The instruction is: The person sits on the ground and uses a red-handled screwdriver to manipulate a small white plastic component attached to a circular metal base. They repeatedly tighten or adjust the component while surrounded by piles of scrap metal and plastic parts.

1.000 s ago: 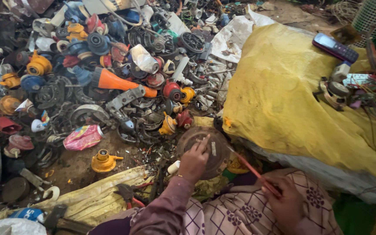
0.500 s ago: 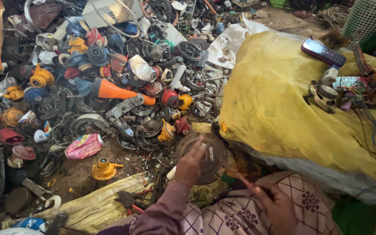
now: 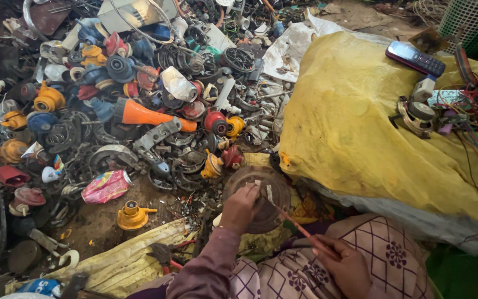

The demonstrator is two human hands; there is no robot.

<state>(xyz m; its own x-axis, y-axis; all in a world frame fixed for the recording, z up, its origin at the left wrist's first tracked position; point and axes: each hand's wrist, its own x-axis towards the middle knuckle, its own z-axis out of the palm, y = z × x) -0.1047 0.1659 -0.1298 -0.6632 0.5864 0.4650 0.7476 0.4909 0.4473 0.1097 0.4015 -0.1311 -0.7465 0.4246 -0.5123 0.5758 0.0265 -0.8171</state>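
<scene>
My left hand grips the near edge of a round brown disc-shaped part that rests by my knee. My right hand holds a thin red-handled screwdriver, its tip laid against the middle of the disc. Both hands sit low in the view, over my patterned clothing. Fine detail on the disc's face is hard to make out.
A large heap of scrap motor parts, coils and plastic housings fills the left. An orange cone and a yellow part lie there. A stuffed yellow sack on the right carries a phone and wired parts. Red-handled pliers lie near my left arm.
The view has shifted a little. My left hand stays on the disc and my right hand keeps the screwdriver on it, the tool angled slightly differently.
</scene>
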